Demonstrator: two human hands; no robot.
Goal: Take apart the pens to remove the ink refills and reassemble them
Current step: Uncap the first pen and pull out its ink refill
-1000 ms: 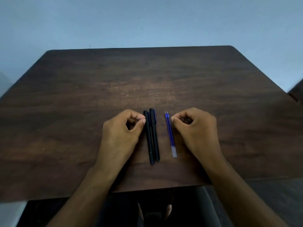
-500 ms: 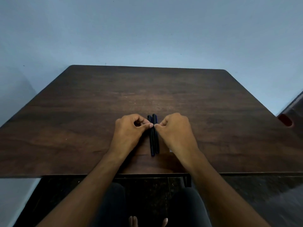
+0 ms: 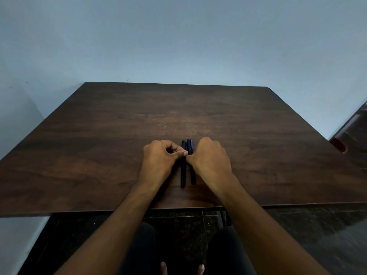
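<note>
Two black pens lie side by side on the dark wooden table [image 3: 99,155], pointing away from me: the left pen [image 3: 183,175] and the right pen [image 3: 192,175], whose far end has a blue tint. My left hand [image 3: 160,159] is curled, its thumb and forefinger pinched against the left pen's upper half. My right hand [image 3: 210,159] is curled too, with its fingertips closed on the right pen. Both pens rest on the table. The blue ink refill is out of sight; my right hand covers where it lay.
A pale blue wall stands behind the table. Dark furniture with a red part [image 3: 337,144] sits past the right edge. The table's front edge [image 3: 79,212] runs just over my knees, with dark floor below.
My right hand has moved left from the blue refill onto the right pen and now hides the refill. My left hand stayed at the left pen. The view has tilted upward.
</note>
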